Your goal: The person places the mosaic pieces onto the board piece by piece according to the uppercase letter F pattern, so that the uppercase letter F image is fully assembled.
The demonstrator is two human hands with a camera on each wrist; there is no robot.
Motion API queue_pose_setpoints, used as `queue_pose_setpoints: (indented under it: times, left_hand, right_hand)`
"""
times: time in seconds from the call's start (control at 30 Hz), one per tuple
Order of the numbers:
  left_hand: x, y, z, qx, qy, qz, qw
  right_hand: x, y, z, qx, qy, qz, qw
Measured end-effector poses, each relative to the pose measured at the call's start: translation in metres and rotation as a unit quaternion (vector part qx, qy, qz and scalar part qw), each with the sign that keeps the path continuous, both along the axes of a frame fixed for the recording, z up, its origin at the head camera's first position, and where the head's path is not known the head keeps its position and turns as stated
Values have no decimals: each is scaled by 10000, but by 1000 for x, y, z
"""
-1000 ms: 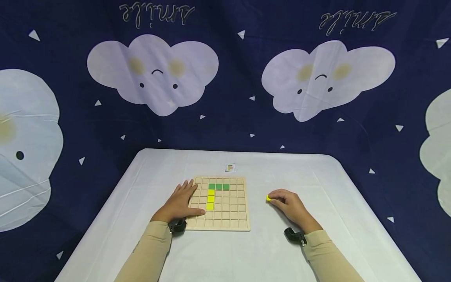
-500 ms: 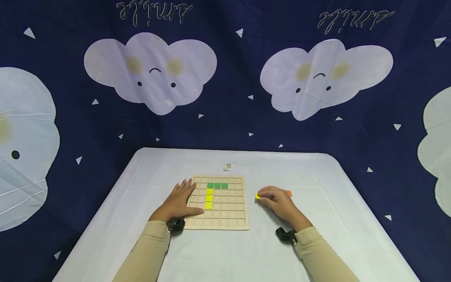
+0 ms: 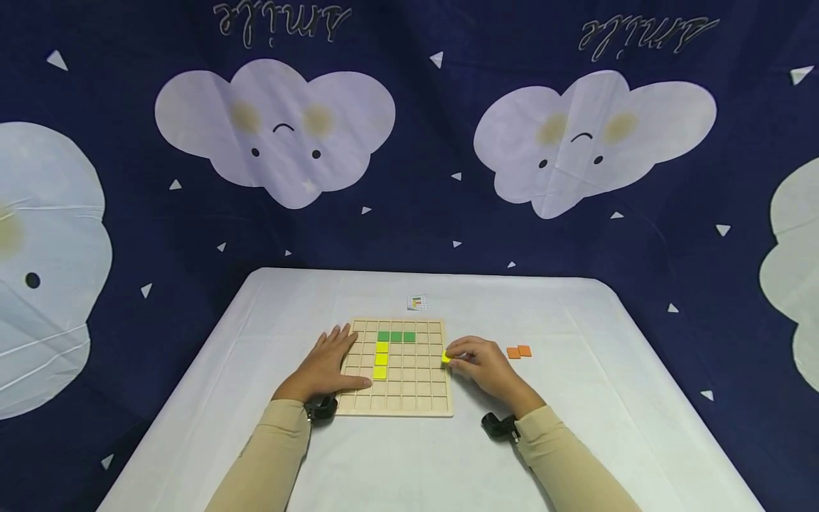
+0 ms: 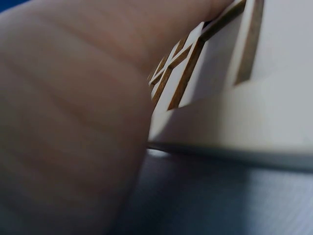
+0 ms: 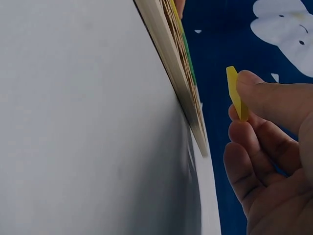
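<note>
A square wooden grid board [image 3: 419, 391] lies on the table. Three green tiles [image 3: 397, 337] form a row in its upper part, and three yellow tiles [image 3: 381, 359] run down in a column below the leftmost green one. My left hand [image 3: 323, 366] rests on the board's left side, fingers spread and thumb along the lower cells; its wrist view shows the palm edge close by the board's side. Between thumb and fingertips my right hand [image 3: 483, 366] pinches another yellow tile [image 5: 236, 95], raised at the board's right edge.
Two orange tiles [image 3: 519, 352] lie on the white table [image 3: 397, 469] to the right of my right hand. A small printed card [image 3: 417, 303] with a coloured grid pattern lies behind the board. A dark blue cloth [image 3: 435, 142] with clouds hangs beyond the table.
My right hand has moved left with the yellow tile, from the open table to the board's right edge. The orange tiles have come into sight. My left hand stays in place on the board.
</note>
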State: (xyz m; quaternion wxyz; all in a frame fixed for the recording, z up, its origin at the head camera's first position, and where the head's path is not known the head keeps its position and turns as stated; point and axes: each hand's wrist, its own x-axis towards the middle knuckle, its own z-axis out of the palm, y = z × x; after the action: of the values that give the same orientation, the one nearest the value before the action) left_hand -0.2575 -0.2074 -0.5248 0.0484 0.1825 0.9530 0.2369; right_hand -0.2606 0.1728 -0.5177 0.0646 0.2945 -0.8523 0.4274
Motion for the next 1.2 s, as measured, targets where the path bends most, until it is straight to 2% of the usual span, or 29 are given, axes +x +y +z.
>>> queue_pose_setpoints:
  times: [0.3,0.57,0.83,1.03,1.2]
  left_hand:
    - [0,0,0,-2,6,27,10000]
    - [1,0,2,-38,-19,82,10000]
    - [0,2,0,-95,-23,42,9999]
    - [-1,1,0,-173,11,21,9998]
    - [0,0,0,-149,36,2,9999]
  right_hand:
    - [-1,-24,2,-21,31,287,9996]
    - [3,-60,7,131,-66,653,9978]
    - [12,-89,6,615,-164,1134,9915]
    - [18,-106,7,919,-117,1179,9887]
    - [23,-116,9,1172,167,1188,9858]
